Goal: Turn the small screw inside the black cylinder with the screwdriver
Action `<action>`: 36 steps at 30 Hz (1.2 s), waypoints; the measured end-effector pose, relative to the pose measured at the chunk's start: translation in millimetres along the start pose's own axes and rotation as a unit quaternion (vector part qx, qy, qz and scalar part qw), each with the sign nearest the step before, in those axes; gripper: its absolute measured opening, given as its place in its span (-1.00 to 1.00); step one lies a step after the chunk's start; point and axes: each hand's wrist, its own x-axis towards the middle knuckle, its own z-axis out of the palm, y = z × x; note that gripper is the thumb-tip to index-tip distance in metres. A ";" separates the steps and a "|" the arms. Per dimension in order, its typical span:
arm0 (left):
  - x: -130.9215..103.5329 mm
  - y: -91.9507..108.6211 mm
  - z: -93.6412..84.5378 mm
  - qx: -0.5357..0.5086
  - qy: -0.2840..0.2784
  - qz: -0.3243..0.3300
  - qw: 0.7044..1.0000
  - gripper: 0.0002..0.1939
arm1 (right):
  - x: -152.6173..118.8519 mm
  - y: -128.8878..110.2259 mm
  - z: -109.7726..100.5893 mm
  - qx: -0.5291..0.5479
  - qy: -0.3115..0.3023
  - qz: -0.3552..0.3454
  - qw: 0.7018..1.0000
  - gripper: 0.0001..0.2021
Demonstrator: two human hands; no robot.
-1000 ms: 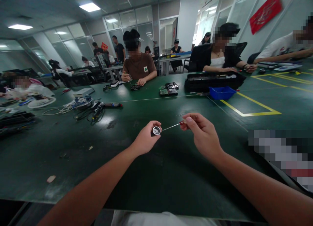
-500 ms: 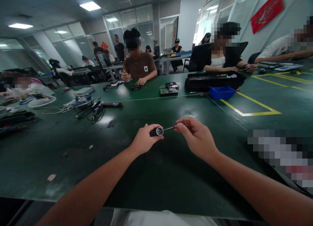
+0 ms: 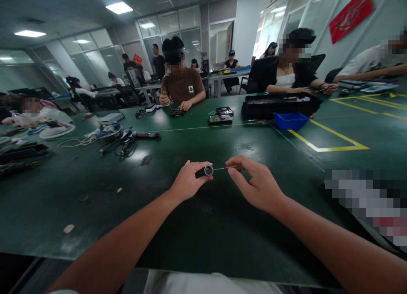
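We note a short dark cylinder (image 3: 208,170) with a ringed, metallic-looking end, held in our left hand (image 3: 187,181), that end turned toward us and a little to the right. The left grip is narrow, thumb below and fingers above the cylinder. Our right hand (image 3: 257,181) holds a slim screwdriver (image 3: 226,168) by its handle, thumb and fingers drawn close together. Its thin shaft runs leftward, nearly level, to the cylinder's end; we cannot tell how far the tip goes in. Both hands are above the green table (image 3: 178,247).

Beyond the hands, roughly between them, lie circuit-board units (image 3: 221,116). Farther left of our left hand we record a tangle of cables (image 3: 122,145); nearer us on that side, a pale scrap (image 3: 69,228). Past our right hand sit a blue tray (image 3: 291,121) and, just behind it, a long black casing (image 3: 280,106). Across the table, beyond our left hand, a person in a brown shirt (image 3: 186,87) works on a small dark part (image 3: 177,112).
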 end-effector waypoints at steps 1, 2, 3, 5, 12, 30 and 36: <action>-0.1 1.2 -0.4 0.001 -0.002 0.004 1.000 -0.62 | 0.1 0.0 0.0 -0.005 0.002 0.010 1.000 -0.80; -0.1 2.7 -0.7 0.001 -0.005 0.007 1.000 -0.62 | 0.1 0.1 0.0 -0.010 0.005 0.019 1.000 -0.77; -0.3 4.1 -1.1 0.000 -0.008 0.010 1.000 -0.62 | 0.0 0.3 0.1 -0.015 0.009 0.025 1.000 -0.75; -0.5 6.4 -1.7 0.000 -0.013 0.015 1.000 -0.61 | -0.4 0.3 0.3 -0.023 0.013 0.023 0.999 -0.74; -0.9 6.7 -1.6 0.023 0.003 0.018 1.000 -0.62 | 1.0 -2.1 -1.2 -0.025 -0.003 0.010 1.000 -0.75; -0.2 20.5 -3.7 0.075 0.013 0.034 0.997 -0.62 | 10.3 22.1 13.6 0.357 0.114 0.233 0.897 -0.74; -1.1 19.0 -3.5 0.081 0.019 0.007 0.997 -0.61 | 9.6 20.7 12.8 0.293 0.126 0.188 0.929 -0.77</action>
